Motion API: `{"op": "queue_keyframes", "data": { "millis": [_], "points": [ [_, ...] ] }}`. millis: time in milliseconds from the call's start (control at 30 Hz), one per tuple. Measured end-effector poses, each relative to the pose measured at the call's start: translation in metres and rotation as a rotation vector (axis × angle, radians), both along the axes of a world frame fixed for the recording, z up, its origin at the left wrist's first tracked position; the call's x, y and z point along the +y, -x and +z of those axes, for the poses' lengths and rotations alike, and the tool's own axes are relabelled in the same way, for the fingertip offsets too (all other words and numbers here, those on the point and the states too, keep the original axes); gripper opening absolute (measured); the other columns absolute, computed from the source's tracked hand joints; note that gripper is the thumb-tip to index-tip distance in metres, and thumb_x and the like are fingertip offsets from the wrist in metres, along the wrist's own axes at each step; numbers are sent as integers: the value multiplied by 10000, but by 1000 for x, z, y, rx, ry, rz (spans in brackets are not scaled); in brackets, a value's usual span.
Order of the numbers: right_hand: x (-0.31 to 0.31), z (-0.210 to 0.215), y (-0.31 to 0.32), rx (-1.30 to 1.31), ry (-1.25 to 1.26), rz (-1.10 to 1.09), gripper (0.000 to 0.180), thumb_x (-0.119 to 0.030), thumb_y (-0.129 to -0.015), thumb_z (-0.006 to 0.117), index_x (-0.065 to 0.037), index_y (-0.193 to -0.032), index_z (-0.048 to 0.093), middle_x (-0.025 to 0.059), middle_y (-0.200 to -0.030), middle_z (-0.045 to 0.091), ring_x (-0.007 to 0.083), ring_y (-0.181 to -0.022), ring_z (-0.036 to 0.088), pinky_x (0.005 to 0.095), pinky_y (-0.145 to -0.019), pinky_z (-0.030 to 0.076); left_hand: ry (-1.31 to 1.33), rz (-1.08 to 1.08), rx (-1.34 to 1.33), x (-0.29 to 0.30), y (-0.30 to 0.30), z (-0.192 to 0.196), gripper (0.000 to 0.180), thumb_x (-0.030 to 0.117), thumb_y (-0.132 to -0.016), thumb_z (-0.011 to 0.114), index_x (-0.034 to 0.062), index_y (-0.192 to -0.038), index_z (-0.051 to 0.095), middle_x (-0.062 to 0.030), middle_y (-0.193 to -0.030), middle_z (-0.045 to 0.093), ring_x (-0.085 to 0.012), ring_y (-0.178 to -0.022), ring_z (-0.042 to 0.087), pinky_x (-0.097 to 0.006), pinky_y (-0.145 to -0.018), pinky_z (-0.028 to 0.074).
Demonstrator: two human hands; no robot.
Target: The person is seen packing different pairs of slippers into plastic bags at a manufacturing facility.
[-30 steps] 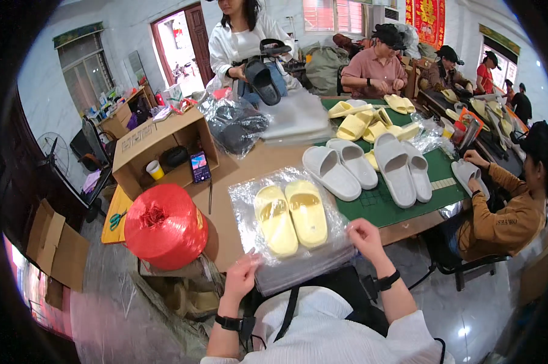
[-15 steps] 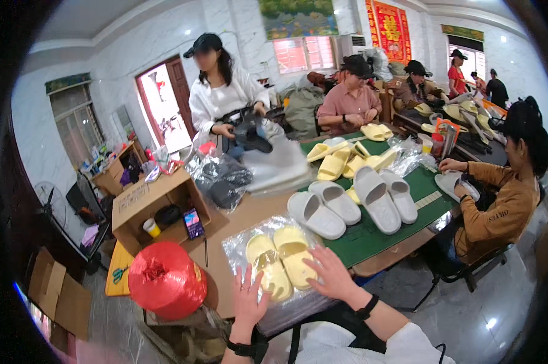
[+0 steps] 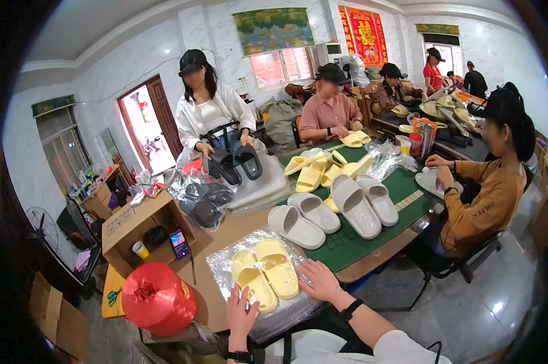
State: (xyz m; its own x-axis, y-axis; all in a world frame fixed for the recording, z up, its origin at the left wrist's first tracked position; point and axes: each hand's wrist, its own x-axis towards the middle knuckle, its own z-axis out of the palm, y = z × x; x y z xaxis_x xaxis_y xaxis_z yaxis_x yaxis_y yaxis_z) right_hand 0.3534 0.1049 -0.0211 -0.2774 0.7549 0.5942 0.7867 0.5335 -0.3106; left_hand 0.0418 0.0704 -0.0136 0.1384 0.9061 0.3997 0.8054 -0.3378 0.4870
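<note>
1. While pressing flat, keep the yellow slippers (image 3: 265,273) side by side inside the clear plastic bag (image 3: 259,282) at the near tabletop (image 3: 216,239) edge.
2. Spread left hand (image 3: 240,309), open, over the bag's near edge.
3. Rest right hand (image 3: 319,280), open, flat beside the right slipper.
4. Smooth outward, away from the red twine spool (image 3: 157,298) and grey slippers (image 3: 304,219) beyond.

White sleeves, a black wristband above each bare grip.
</note>
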Motion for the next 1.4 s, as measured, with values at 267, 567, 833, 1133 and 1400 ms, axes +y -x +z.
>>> {"op": "queue_keyframes", "data": {
  "millis": [267,567,833,1133,1400],
  "points": [
    [-8,-2,-2,42,38,13,486,-385,-965,574,-115,-1369,563,190,-1386,564,379,-1337,481,500,-1140,344,-68,-13,-25,-5,0,-3,592,368,-871,722,114,-1387,584,-244,-1528,426,-423,-1397,419,-562,-1131,326],
    [-5,2,3,26,42,21,482,-384,-958,575,-108,-1353,580,193,-1374,570,376,-1327,487,499,-1139,345,-75,51,14,-8,1,-1,544,375,-915,674,140,-1398,585,-215,-1549,414,-423,-1375,444,-489,-1114,371],
    [-9,-4,-1,26,-2,11,450,-361,-933,607,-104,-1302,608,182,-1324,600,375,-1280,526,525,-1106,373,-136,11,-20,-4,-1,-6,529,394,-889,703,130,-1341,626,-223,-1514,451,-449,-1316,495,-522,-1081,399],
    [-2,-3,-2,6,-38,-1,448,-331,-924,619,-95,-1304,592,191,-1320,584,389,-1259,522,522,-1088,382,-100,-13,-40,-4,-4,1,539,350,-896,701,144,-1383,599,-199,-1550,417,-439,-1328,483,-504,-1107,386],
    [-3,-5,2,-6,-19,10,484,-355,-936,608,-100,-1346,573,187,-1323,587,372,-1285,513,514,-1113,367,-72,34,-66,-7,-1,-3,538,339,-861,739,133,-1344,622,-182,-1528,449,-423,-1342,476,-532,-1124,354]
  ]
}}
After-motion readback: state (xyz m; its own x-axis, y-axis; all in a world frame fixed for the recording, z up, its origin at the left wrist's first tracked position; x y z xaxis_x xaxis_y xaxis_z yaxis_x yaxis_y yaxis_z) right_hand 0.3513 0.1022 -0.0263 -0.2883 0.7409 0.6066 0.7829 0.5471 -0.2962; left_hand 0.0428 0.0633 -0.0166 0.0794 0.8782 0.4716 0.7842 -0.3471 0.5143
